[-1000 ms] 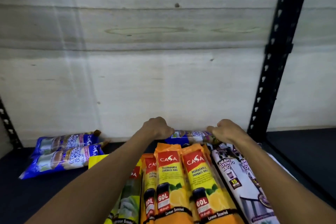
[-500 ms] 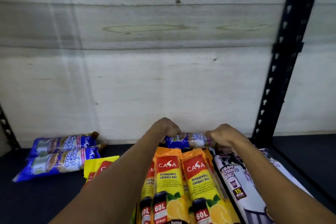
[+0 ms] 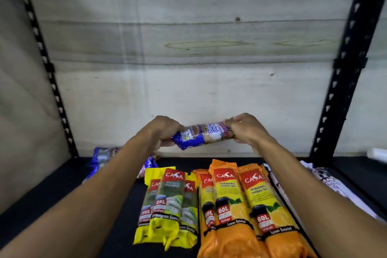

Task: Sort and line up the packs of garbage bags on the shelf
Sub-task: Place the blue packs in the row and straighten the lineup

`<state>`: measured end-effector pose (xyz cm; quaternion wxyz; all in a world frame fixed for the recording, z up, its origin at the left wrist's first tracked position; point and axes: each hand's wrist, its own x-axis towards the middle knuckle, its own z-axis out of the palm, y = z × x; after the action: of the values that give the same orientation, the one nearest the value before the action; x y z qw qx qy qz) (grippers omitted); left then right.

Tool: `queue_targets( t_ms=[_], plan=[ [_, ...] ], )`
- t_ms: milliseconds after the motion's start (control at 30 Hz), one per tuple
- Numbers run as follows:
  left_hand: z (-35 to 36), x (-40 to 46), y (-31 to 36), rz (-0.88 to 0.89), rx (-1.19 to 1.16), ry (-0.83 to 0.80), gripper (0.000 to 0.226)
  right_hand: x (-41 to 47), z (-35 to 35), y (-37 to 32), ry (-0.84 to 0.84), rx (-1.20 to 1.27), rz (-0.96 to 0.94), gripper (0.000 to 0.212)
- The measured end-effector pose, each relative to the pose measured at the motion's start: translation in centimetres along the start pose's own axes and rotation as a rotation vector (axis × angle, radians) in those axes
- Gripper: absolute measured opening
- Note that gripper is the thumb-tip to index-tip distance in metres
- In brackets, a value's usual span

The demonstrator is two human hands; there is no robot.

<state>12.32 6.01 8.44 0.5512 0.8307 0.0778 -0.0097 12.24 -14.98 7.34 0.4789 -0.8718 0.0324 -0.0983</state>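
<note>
We hold a blue-and-white plastic roll pack of garbage bags (image 3: 204, 135), lying crosswise and tilted, raised above the black shelf (image 3: 41, 192). Our left hand (image 3: 165, 132) grips its 9 o'clock end and our right hand (image 3: 244, 129) pinches its 3 o'clock end. Below at 6 o'clock lie 3 yellow 25L packs (image 3: 167, 205) beside orange 60L packs (image 3: 240, 209). More blue packs (image 3: 100, 158) rest at 8 o'clock. A pale plywood wall (image 3: 188, 58) stands behind.

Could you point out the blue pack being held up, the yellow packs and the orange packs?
blue pack (image 3: 206, 134), head view, its printed middle between both hands.
yellow packs (image 3: 167, 201), head view, the top pack's label.
orange packs (image 3: 259, 199), head view, the right-hand pack's label.
</note>
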Motion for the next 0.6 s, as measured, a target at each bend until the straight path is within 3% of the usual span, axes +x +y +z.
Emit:
queue_targets(
  t_ms=[267, 367, 600],
  plan=[
    [-8.8, -6.4, -7.8, -0.015, -0.192, 0.161, 0.028, -3.0, 8.7, -5.5, -0.224, -0.102, -0.131, 0.03],
    [-9.7, -9.3, -10.8, -0.006, -0.285, 0.209, 0.024, -3.9, 11.8, -6.6, -0.304, -0.123, -0.134, 0.029],
    [-9.9, -12.7, -15.1, -0.09, -0.227, 0.207, 0.025, -5.8, 15.5, -8.1, -0.573, -0.309, -0.151, 0.026]
  ],
)
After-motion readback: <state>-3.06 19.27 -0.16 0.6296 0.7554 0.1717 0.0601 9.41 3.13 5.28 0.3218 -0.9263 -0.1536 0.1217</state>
